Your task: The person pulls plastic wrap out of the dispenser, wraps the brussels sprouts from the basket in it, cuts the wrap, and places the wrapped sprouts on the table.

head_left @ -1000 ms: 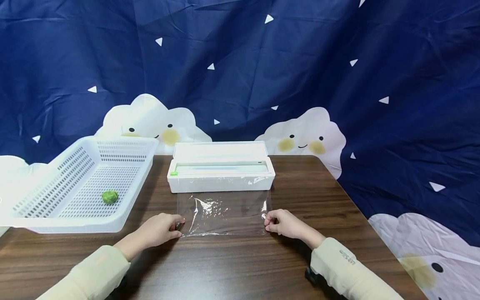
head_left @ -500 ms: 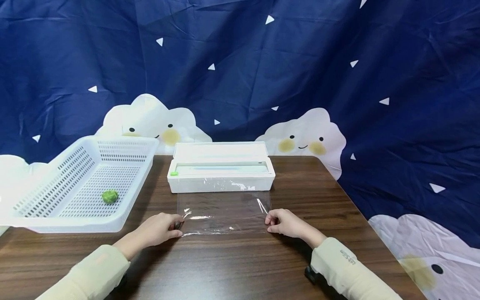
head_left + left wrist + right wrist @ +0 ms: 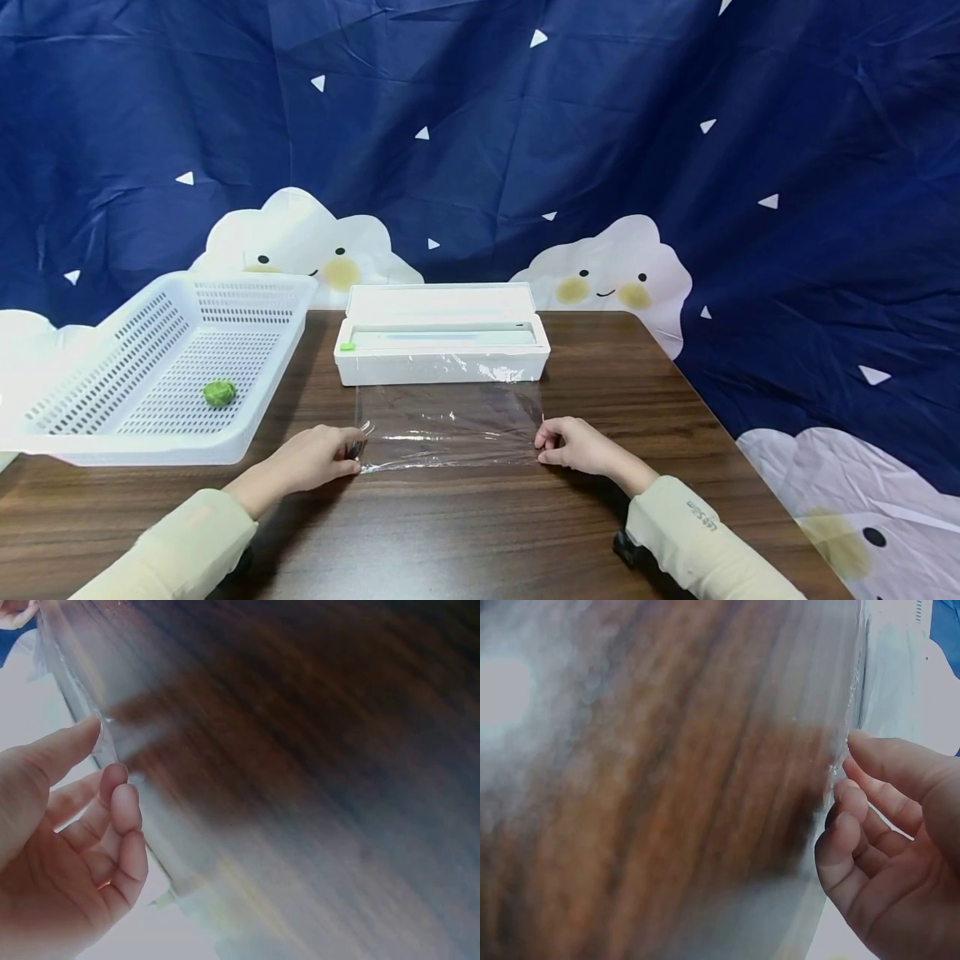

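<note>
A sheet of clear plastic wrap (image 3: 450, 425) stretches from the front of a white wrap dispenser box (image 3: 442, 368) toward the person. At its near left corner the left hand (image 3: 318, 458) pinches the film between thumb and fingers. The right hand (image 3: 573, 447) pinches the near right corner the same way. Both wrist views show the film's edge at the fingertips of the left hand (image 3: 82, 825) and the right hand (image 3: 892, 825). The box's lid (image 3: 441, 298) is raised, and a pale roll (image 3: 442, 338) shows inside.
On the left stands a white perforated basket (image 3: 258, 417) with a green Brussels sprout-like ball (image 3: 219, 393) in it. A small green piece (image 3: 347, 347) sits on the box's left rim. The wooden table (image 3: 450, 542) ends at a dark blue curtain (image 3: 480, 150) behind.
The film has been pulled tauter, and its creases and glints have shifted. The right hand has moved slightly to the right, the left hand slightly to the left. Basket and box stay put.
</note>
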A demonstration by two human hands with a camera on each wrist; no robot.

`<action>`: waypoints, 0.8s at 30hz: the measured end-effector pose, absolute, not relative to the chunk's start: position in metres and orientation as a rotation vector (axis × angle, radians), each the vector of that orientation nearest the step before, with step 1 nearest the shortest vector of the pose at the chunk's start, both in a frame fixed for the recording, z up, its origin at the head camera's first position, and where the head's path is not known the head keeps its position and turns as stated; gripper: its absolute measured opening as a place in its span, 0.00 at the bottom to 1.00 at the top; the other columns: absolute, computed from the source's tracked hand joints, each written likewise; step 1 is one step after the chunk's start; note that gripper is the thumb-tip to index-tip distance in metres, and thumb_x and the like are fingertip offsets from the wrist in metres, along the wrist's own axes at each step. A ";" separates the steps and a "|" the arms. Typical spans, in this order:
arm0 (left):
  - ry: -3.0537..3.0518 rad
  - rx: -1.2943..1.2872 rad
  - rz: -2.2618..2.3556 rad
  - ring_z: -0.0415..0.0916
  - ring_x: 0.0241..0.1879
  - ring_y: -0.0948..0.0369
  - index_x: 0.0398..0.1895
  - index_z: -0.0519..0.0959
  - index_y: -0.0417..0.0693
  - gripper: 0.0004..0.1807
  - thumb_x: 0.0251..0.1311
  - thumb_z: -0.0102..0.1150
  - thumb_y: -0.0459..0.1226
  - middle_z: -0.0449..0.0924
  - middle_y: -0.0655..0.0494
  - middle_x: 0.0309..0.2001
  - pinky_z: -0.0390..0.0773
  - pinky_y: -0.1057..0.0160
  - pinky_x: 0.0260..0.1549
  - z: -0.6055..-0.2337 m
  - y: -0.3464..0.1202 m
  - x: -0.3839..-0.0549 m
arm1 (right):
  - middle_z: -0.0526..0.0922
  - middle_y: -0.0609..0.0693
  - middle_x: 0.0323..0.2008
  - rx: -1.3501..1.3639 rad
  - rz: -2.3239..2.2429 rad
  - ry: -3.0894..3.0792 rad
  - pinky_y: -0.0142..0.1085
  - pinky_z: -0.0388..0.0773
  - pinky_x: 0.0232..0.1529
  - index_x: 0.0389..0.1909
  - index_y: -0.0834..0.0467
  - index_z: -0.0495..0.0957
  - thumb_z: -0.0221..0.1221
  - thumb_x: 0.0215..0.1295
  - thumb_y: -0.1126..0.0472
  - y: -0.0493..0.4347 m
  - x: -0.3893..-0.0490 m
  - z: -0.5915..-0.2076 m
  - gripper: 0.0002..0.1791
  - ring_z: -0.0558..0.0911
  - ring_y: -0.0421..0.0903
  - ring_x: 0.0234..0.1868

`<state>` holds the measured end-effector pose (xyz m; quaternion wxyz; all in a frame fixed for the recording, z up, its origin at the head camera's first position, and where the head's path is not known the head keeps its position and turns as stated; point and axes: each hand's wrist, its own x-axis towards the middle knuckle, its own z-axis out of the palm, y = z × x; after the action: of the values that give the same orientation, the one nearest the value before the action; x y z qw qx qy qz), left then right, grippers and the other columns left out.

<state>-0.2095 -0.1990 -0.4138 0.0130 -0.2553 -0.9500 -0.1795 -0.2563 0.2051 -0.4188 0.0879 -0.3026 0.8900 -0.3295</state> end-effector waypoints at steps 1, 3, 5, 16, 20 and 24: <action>-2.957 -0.796 -0.562 0.60 0.16 0.70 0.48 0.77 0.44 0.21 0.50 0.66 0.41 0.64 0.69 0.16 0.61 0.66 0.15 -0.414 -0.199 -0.210 | 0.70 0.44 0.21 -0.888 -0.984 2.646 0.30 0.69 0.15 0.28 0.61 0.75 0.63 0.52 0.71 0.205 -0.256 -0.419 0.06 0.69 0.35 0.16; -2.947 -0.801 -0.577 0.59 0.15 0.71 0.48 0.77 0.44 0.21 0.51 0.66 0.40 0.63 0.69 0.16 0.61 0.66 0.14 -0.414 -0.199 -0.210 | 0.70 0.44 0.21 -0.869 -0.982 2.646 0.30 0.68 0.15 0.28 0.61 0.75 0.63 0.53 0.71 0.204 -0.257 -0.420 0.06 0.69 0.36 0.16; -2.936 -0.807 -0.580 0.59 0.15 0.70 0.48 0.77 0.43 0.21 0.51 0.65 0.40 0.63 0.68 0.16 0.61 0.66 0.15 -0.412 -0.199 -0.212 | 0.70 0.44 0.21 -0.857 -0.980 2.644 0.30 0.69 0.15 0.28 0.61 0.75 0.62 0.53 0.71 0.204 -0.258 -0.421 0.06 0.69 0.36 0.16; -2.791 -0.890 -0.864 0.68 0.21 0.70 0.49 0.76 0.41 0.18 0.57 0.60 0.39 0.73 0.69 0.23 0.71 0.66 0.25 -0.365 -0.205 -0.216 | 0.70 0.45 0.20 -0.831 -1.007 2.613 0.30 0.68 0.15 0.28 0.62 0.75 0.62 0.53 0.72 0.205 -0.259 -0.422 0.06 0.69 0.37 0.16; -2.741 -0.853 -1.004 0.72 0.25 0.67 0.50 0.76 0.41 0.18 0.59 0.59 0.40 0.78 0.64 0.27 0.73 0.65 0.26 -0.346 -0.215 -0.216 | 0.69 0.45 0.20 -0.824 -1.011 2.601 0.29 0.67 0.15 0.28 0.62 0.74 0.62 0.52 0.72 0.204 -0.259 -0.422 0.06 0.69 0.37 0.16; -2.750 -0.738 -1.140 0.74 0.28 0.62 0.52 0.75 0.41 0.19 0.61 0.57 0.41 0.80 0.57 0.32 0.74 0.64 0.27 -0.326 -0.229 -0.218 | 0.69 0.46 0.21 -0.821 -1.011 2.598 0.29 0.66 0.14 0.28 0.62 0.74 0.62 0.52 0.72 0.203 -0.259 -0.422 0.07 0.69 0.37 0.16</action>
<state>-0.2179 -0.2287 -0.3264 0.0374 -0.2403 -0.8960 -0.3715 -0.2593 0.2034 -0.4216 0.1174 -0.2804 0.8879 -0.3453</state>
